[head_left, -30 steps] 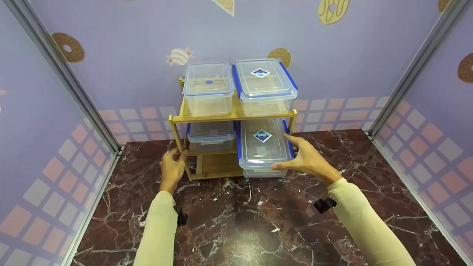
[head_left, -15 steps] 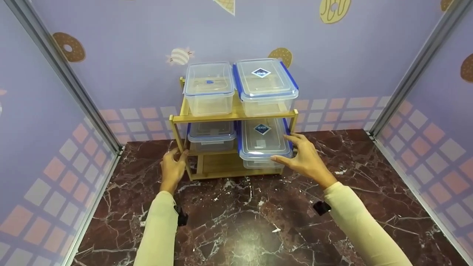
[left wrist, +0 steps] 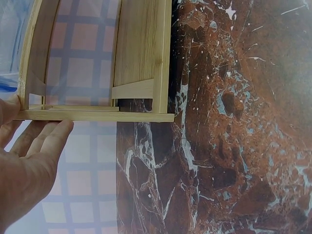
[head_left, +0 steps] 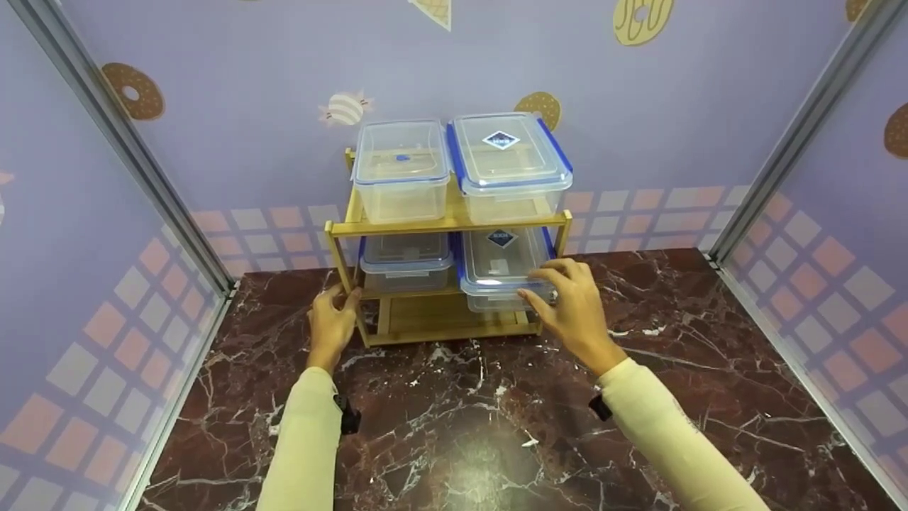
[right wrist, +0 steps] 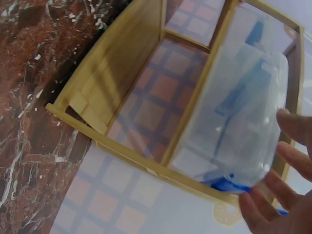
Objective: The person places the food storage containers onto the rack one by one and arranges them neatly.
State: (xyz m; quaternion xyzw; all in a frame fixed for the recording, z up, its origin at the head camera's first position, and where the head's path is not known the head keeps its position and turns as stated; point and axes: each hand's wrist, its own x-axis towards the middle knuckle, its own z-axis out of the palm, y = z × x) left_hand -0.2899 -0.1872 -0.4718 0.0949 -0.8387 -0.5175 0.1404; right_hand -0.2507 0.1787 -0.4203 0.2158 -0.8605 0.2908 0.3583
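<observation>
A wooden two-tier rack point(head_left: 454, 227) stands against the back wall. My left hand point(head_left: 332, 319) grips its left front post, thumb inside and fingers outside in the left wrist view point(left wrist: 34, 161). On the middle shelf, at right, is a clear lidded food container point(head_left: 496, 270) with blue clips and a diamond label; its front end juts slightly past the shelf. At its front right corner, my right hand point(head_left: 578, 309) touches it with spread, slightly bent fingers. In the right wrist view the fingertips point(right wrist: 251, 197) lie along the container's end point(right wrist: 234, 117).
Beside it sits another blue-rimmed container point(head_left: 406, 262). Two more, a left one point(head_left: 401, 170) and a right one point(head_left: 507, 167), stand on the top shelf. Below is a low wooden slatted shelf point(head_left: 425, 317). Patterned walls enclose the dark marbled tabletop point(head_left: 440, 419).
The lower right container has slid back into the rack, away from me. My right hand has followed it, its fingers shifting from the side toward the front. The left hand stays put.
</observation>
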